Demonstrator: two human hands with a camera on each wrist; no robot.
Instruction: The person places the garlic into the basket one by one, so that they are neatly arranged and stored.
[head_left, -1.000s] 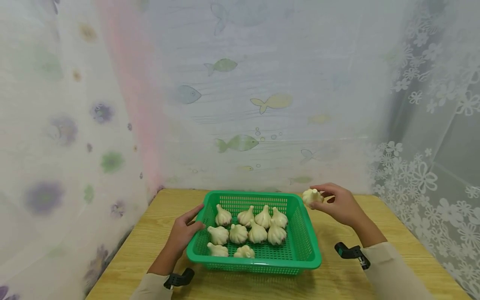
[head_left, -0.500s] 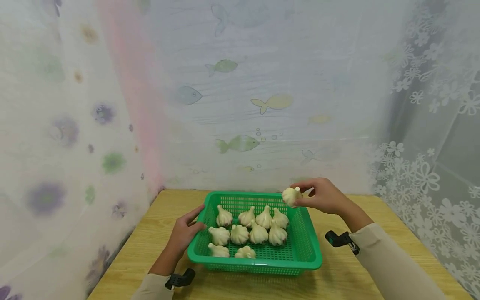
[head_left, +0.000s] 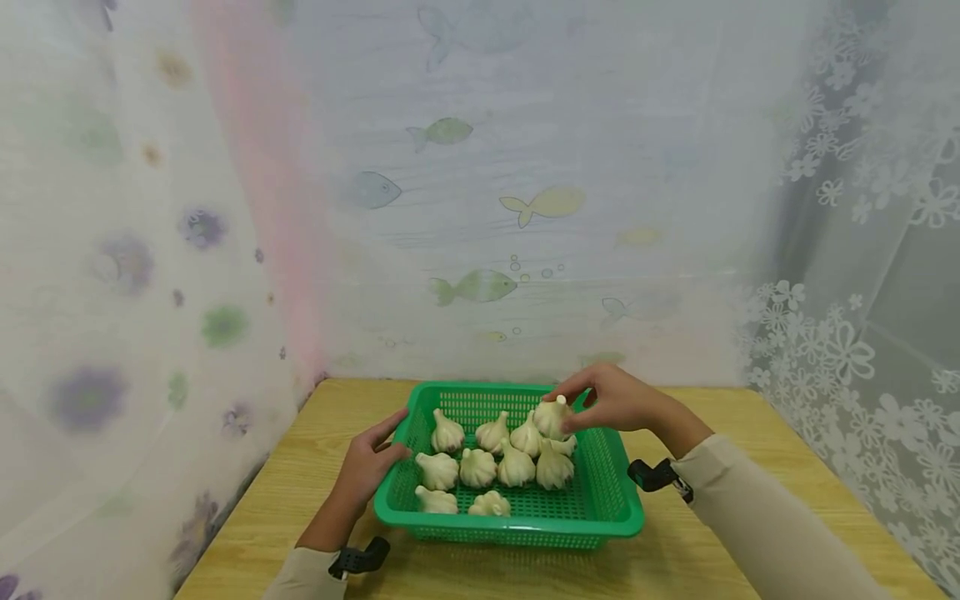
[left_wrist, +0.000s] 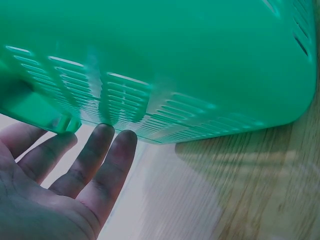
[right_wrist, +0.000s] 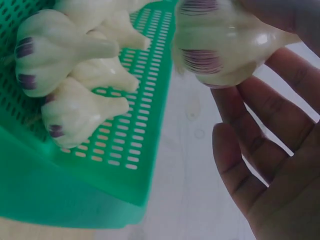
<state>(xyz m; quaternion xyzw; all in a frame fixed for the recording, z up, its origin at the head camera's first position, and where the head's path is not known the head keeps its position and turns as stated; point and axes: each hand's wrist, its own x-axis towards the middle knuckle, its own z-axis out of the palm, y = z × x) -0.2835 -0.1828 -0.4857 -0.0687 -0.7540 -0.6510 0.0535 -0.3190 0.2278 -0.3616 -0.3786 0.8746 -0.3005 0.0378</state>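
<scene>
My right hand (head_left: 618, 400) pinches a garlic bulb (head_left: 551, 418) by its side, over the back right part of a green plastic basket (head_left: 517, 526). The right wrist view shows purple streaks on this bulb (right_wrist: 220, 45), with the ring and little fingers spread free beside it. Inside the basket, several pale garlic bulbs (head_left: 477, 468) lie in loose rows; the held one partly covers those behind it. My left hand (head_left: 367, 467) rests at the basket's left rim, thumb over the edge. In the left wrist view its extended fingers (left_wrist: 112, 170) reach the slotted outer wall.
A light wooden table (head_left: 277, 508) carries the basket. Behind it hangs a pale curtain (head_left: 637, 150) printed with fish, with flowered sheets at both sides. Black wrist cameras (head_left: 651, 475) sit at the cuffs of both beige sleeves (head_left: 750, 500).
My right hand has brought its garlic bulb leftward and down, from outside the basket's right rim to over the bulbs at the back right. The left hand and basket stay put.
</scene>
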